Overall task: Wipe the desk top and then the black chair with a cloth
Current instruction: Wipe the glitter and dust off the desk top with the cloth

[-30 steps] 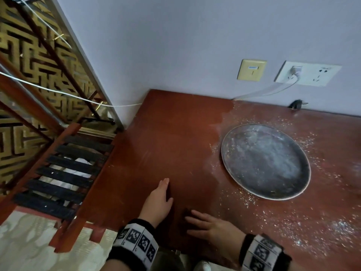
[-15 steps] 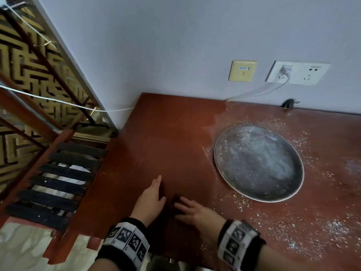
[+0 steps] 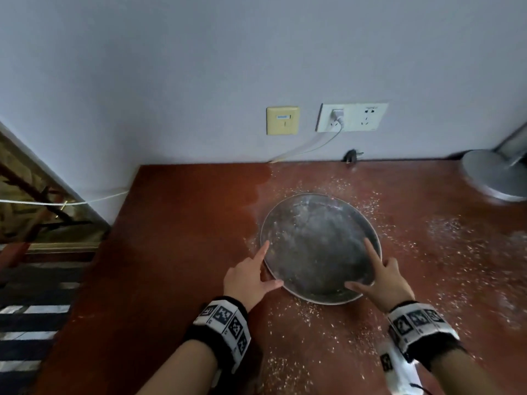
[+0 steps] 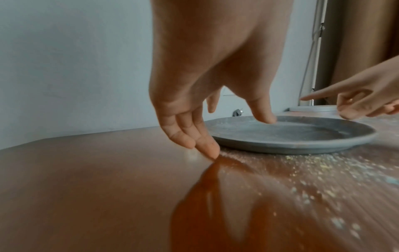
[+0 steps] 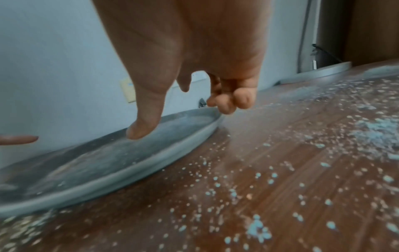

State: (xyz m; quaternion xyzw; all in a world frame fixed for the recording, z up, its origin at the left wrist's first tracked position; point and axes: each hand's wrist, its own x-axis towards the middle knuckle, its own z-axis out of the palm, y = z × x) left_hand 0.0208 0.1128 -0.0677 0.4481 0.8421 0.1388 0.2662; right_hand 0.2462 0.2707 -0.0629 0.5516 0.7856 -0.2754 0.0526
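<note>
The red-brown desk top (image 3: 185, 238) carries a round grey metal tray (image 3: 316, 238) dusted with powder. Pale crumbs (image 3: 456, 252) are scattered around it, mostly to the right. My left hand (image 3: 248, 275) is at the tray's left near rim, its index finger lying along the edge. In the left wrist view its fingertips (image 4: 207, 148) touch the desk beside the tray (image 4: 302, 134), thumb over the rim. My right hand (image 3: 382, 277) hovers at the right near rim, index out, thumb over the tray (image 5: 108, 162), other fingers curled. No cloth or black chair shows.
The desk backs onto a wall with a yellow plate (image 3: 282, 120) and a white socket strip (image 3: 352, 116) with a cable plugged in. A black plug (image 3: 352, 156) lies at the back edge. A grey lamp base (image 3: 496, 175) stands back right. Black slats (image 3: 28, 323) lie left of the desk.
Both hands have left the desk's near left edge and moved forward and right to the tray, one on each side. The head view has swung right.
</note>
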